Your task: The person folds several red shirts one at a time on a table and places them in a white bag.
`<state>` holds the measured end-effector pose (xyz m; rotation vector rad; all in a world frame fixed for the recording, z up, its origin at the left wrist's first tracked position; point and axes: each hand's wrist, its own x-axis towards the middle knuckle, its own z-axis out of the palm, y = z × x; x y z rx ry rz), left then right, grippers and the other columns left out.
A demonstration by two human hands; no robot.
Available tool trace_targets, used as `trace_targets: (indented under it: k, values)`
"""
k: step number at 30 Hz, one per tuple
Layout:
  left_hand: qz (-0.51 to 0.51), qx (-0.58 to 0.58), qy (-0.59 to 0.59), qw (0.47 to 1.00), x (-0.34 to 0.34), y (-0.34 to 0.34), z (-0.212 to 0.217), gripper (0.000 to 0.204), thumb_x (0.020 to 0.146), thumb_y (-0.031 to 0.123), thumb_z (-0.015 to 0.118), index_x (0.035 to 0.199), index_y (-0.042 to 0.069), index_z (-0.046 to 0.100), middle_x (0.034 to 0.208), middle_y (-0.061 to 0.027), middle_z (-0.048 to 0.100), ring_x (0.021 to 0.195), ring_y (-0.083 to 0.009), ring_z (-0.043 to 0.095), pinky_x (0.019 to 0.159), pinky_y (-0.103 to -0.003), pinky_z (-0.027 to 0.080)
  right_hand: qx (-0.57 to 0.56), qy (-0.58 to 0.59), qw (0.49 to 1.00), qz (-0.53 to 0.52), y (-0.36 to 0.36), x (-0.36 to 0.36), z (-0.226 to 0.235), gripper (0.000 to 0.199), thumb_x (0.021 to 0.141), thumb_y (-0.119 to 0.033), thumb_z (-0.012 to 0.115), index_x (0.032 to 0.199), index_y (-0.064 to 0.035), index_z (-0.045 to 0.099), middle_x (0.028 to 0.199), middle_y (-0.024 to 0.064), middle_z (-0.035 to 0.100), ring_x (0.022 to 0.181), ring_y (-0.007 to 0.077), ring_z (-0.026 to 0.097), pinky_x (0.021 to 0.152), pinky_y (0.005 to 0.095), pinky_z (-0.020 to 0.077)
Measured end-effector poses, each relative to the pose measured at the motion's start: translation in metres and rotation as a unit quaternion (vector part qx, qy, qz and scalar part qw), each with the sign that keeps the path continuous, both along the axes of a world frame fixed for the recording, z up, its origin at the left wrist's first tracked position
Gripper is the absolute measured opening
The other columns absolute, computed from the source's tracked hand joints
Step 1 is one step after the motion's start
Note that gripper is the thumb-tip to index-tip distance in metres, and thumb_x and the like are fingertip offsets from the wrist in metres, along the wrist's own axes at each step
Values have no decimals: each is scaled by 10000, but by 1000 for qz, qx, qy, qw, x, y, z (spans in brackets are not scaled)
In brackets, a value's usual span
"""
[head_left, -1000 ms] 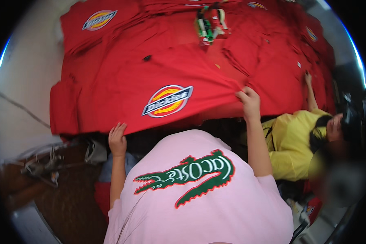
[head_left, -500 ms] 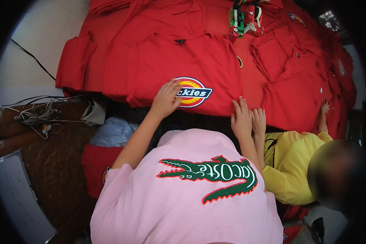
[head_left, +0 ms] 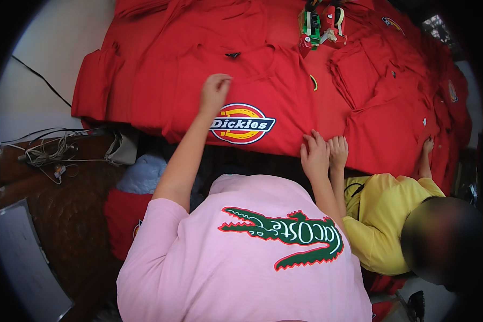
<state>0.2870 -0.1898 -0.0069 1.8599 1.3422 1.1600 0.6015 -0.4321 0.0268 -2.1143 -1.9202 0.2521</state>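
Note:
A red T-shirt (head_left: 161, 102) lies spread before me, with its round neckline away from me and a round yellow, red and blue badge (head_left: 243, 124) on its chest. My left hand (head_left: 214, 95) is over the chest, between badge and neckline, its fingers curled together; whatever they may pinch is hidden. Near the shirt's front right edge, my right hand (head_left: 315, 154) rests with fingers extended on the cloth. Just right of it, a co-worker's hand (head_left: 338, 153) touches the red cloth at the table's edge.
Tape dispensers (head_left: 321, 29) stand at the back. More red shirts (head_left: 383, 126) are piled on the right, by a co-worker in a yellow top (head_left: 383, 214). Tangled cables (head_left: 53, 150) lie at left, and a pale blue bag (head_left: 145, 174) sits below the table edge.
My left hand has moved away from me, off the badge toward the neckline, and its fingers have curled. The whole badge now shows. My right hand stays at the shirt's front right edge.

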Motion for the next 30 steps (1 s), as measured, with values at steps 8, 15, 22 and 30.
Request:
trace_targets:
  k: [8, 15, 22, 30]
  values:
    - [227, -100, -18, 969, -137, 68, -21, 475, 945, 170, 745, 1377, 20, 617, 1321, -179, 634, 1237, -287, 615, 1068, -394, 495, 138, 119, 980, 85, 199, -7, 42, 384, 938, -84, 597, 1322, -63, 613, 1368, 172, 641, 1199, 393, 642, 979, 479, 542]
    - [155, -248, -171, 941, -111, 118, 16, 596, 946, 147, 774, 1460, -33, 532, 1386, -172, 609, 1243, -226, 612, 1088, -332, 486, 48, 132, 986, 95, 343, -19, 10, 506, 905, 4, 539, 1407, -47, 584, 1363, 263, 635, 1069, 413, 704, 958, 491, 555]
    - [128, -237, -280, 921, -139, 130, -1, 363, 986, 139, 736, 1310, -4, 656, 1199, -84, 686, 1101, -169, 652, 986, -298, 527, 13, -129, 991, 22, 355, -39, 20, 197, 924, -47, 584, 1092, 47, 627, 1140, 284, 674, 927, 388, 758, 774, 455, 636]
    - [165, -225, -147, 949, -134, 140, -15, 283, 989, 157, 729, 1222, 7, 673, 1155, -65, 691, 1023, -132, 643, 936, -284, 519, -4, -146, 989, -37, 362, -53, -2, 188, 943, -43, 583, 1123, 6, 604, 1197, 256, 626, 919, 363, 753, 751, 442, 639]
